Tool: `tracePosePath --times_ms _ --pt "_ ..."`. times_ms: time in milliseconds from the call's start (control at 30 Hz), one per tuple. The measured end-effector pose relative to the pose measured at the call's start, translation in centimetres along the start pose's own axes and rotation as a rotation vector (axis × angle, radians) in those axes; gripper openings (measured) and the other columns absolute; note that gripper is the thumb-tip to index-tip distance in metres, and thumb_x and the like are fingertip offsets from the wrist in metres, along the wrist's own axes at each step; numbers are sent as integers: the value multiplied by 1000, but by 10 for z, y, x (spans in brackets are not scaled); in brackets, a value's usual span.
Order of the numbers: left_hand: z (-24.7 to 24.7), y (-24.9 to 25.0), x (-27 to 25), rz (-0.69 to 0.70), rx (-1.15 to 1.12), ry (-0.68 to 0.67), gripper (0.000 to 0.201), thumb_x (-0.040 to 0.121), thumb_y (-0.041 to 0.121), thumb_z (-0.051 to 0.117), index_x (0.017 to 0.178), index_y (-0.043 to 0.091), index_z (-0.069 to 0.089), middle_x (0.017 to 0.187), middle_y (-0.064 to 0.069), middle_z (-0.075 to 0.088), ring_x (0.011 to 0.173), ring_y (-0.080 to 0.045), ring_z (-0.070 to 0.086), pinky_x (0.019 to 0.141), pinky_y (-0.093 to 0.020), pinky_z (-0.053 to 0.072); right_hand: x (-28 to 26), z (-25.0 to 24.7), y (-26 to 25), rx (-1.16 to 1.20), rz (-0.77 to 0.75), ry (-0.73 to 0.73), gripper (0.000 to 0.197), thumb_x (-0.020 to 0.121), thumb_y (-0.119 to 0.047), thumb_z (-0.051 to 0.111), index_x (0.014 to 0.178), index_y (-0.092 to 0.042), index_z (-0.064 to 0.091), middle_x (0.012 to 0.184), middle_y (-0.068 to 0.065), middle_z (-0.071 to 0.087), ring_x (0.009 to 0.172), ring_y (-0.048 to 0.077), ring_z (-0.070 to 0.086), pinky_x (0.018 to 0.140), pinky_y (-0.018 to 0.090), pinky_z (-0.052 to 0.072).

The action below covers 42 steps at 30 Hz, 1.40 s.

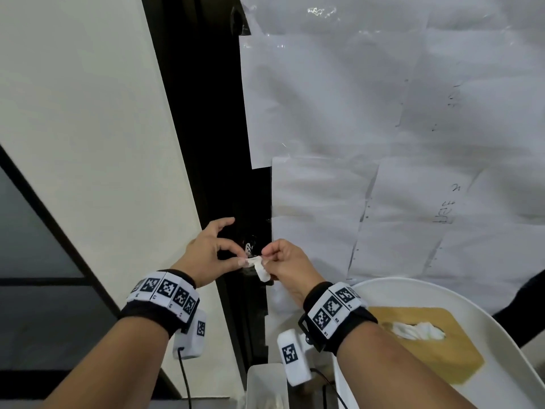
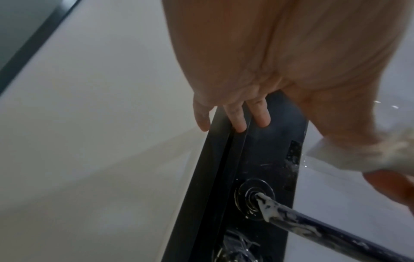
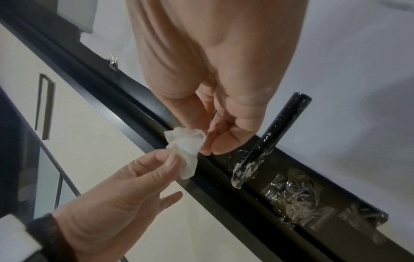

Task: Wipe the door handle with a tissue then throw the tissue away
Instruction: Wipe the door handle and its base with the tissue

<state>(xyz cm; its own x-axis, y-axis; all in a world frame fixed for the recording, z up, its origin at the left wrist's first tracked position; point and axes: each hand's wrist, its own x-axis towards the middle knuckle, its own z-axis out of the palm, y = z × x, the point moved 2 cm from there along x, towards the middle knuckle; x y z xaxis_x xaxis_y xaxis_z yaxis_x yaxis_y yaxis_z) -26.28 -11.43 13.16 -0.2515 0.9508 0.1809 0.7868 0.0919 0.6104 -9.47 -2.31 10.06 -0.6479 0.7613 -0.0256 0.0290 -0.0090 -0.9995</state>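
Observation:
Both hands hold a small crumpled white tissue [image 1: 260, 267] [image 3: 186, 148] [image 2: 363, 156] in front of the black door frame. My left hand [image 1: 212, 255] [image 3: 125, 191] pinches its left end with thumb and forefinger, its other fingers spread. My right hand [image 1: 287, 259] [image 3: 215, 113] pinches the right end with its fingertips. The black lever door handle [image 3: 275, 134] [image 2: 318, 228] sticks out of the door just beyond the hands, smeared with white residue near its round base [image 2: 254, 198]. Neither hand touches the handle.
White paper sheets [image 1: 398, 128] cover the door to the right. A white chair [image 1: 442, 290] at lower right carries a tan tissue box [image 1: 427, 349] with tissues poking out. A white bin [image 1: 267, 385] stands below the hands. A cream wall [image 1: 88, 128] lies left.

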Motion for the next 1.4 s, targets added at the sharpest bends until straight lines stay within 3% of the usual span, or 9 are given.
tracePosePath --times_ms 200,467,567,733,867,1033,1200,1300,1400 --pt "-3 -2 4 -19 -60 44 4 83 30 72 79 28 70 133 14 42 126 -4 40 107 -28 30 3 6 -7 -1 21 20 12 84 -22 69 94 -19 64 90 2 64 80 14 61 78 30 55" --pt "-6 -9 7 -25 -72 46 8 88 22 65 80 21 67 111 13 55 98 0 55 83 -9 34 3 7 -9 -143 -15 184 13 83 -6 64 78 -18 67 74 0 63 68 14 59 70 32 56" --pt "-5 -12 7 -65 -81 53 14 91 21 61 77 25 60 79 11 64 70 1 57 64 -12 37 7 -3 -8 -96 -1 274 11 87 -5 60 81 -13 65 74 0 61 64 12 57 64 25 54" --pt "0 -17 8 -130 -167 74 12 90 21 60 79 22 62 68 7 65 59 1 57 59 -14 40 11 -7 -5 -38 24 294 9 89 -3 58 85 -10 62 77 3 61 65 12 57 58 21 50" --pt "3 -17 11 -184 -346 1 13 94 20 56 87 21 67 83 0 73 76 -15 70 65 -23 52 14 -5 -6 -50 16 297 12 90 -4 56 84 -13 62 81 4 64 74 15 60 61 25 51" --pt "0 -4 10 -308 -606 -103 26 94 7 47 94 15 71 94 -4 70 87 -17 67 74 -28 55 23 -7 -9 -204 -43 270 15 88 -10 56 81 -21 63 84 6 66 83 24 65 76 37 57" --pt "0 11 17 -584 -800 -41 9 88 3 56 87 0 65 78 -12 62 72 -25 61 68 -32 53 26 -10 -11 -237 -41 295 13 89 -14 55 83 -24 63 90 6 69 88 24 66 81 41 57" --pt "3 7 21 -460 -787 -58 21 91 17 61 90 -4 66 76 -8 66 70 -19 65 70 -31 56 27 -12 -13 -216 -36 278 12 89 -14 55 85 -22 63 90 5 69 88 23 67 79 38 58" --pt "4 2 14 -315 -724 -30 17 91 13 62 92 -3 68 77 -7 69 71 -15 67 65 -26 56 28 -13 -15 -220 -40 261 13 90 -13 55 84 -22 63 89 4 68 88 23 66 77 36 57"
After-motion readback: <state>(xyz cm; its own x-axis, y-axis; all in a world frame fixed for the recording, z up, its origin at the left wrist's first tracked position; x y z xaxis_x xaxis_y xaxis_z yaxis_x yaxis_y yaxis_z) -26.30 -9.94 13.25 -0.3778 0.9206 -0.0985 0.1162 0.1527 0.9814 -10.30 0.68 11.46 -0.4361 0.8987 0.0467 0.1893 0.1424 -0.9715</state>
